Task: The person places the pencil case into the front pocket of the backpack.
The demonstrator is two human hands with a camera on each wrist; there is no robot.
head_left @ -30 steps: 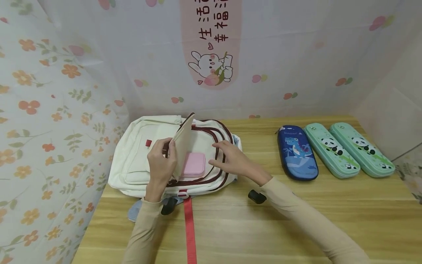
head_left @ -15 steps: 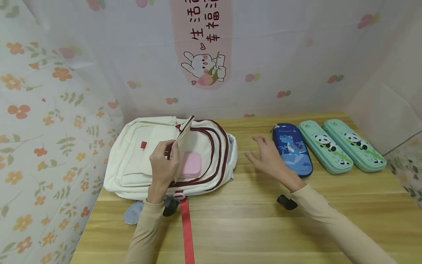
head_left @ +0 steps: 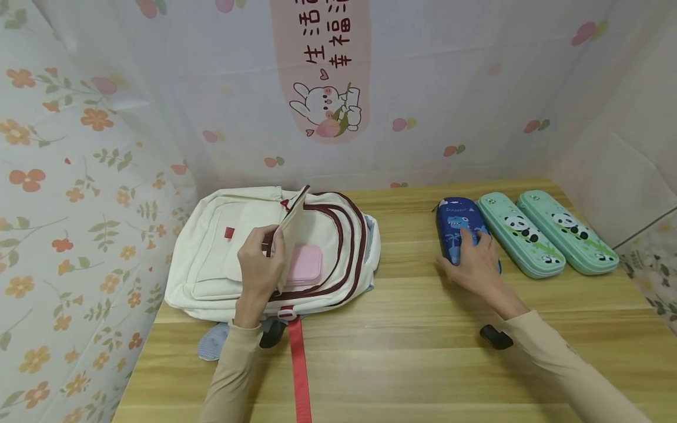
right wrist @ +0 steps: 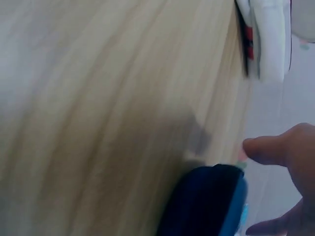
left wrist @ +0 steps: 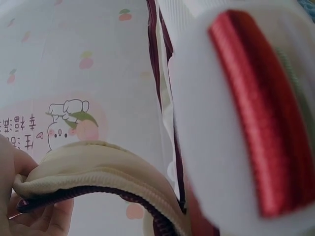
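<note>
On the left lies a cream backpack [head_left: 211,247] with dark red zip edging. My left hand [head_left: 260,261] pinches the edge of its raised pocket flap [head_left: 294,226]; the left wrist view shows thumb and fingers around this flap [left wrist: 98,172]. A pink square case [head_left: 305,264] rests inside the opened pocket. Farther right, my right hand [head_left: 473,267] is over the lower part of a dark blue dinosaur pencil case [head_left: 455,226], its thumb off to the left side. In the right wrist view, thumb and fingers are spread above the blue case [right wrist: 202,201]; contact is unclear.
Two mint-green panda pencil cases [head_left: 520,235] [head_left: 568,232] lie side by side right of the blue one. A red strap [head_left: 299,370] trails from the backpack toward the table's front. A patterned curtain [head_left: 423,88] stands behind the wooden table [head_left: 391,352].
My right hand has moved right, from above the backpack pocket to over the dinosaur pencil case. The left hand keeps its hold on the flap. The head view has shifted slightly.
</note>
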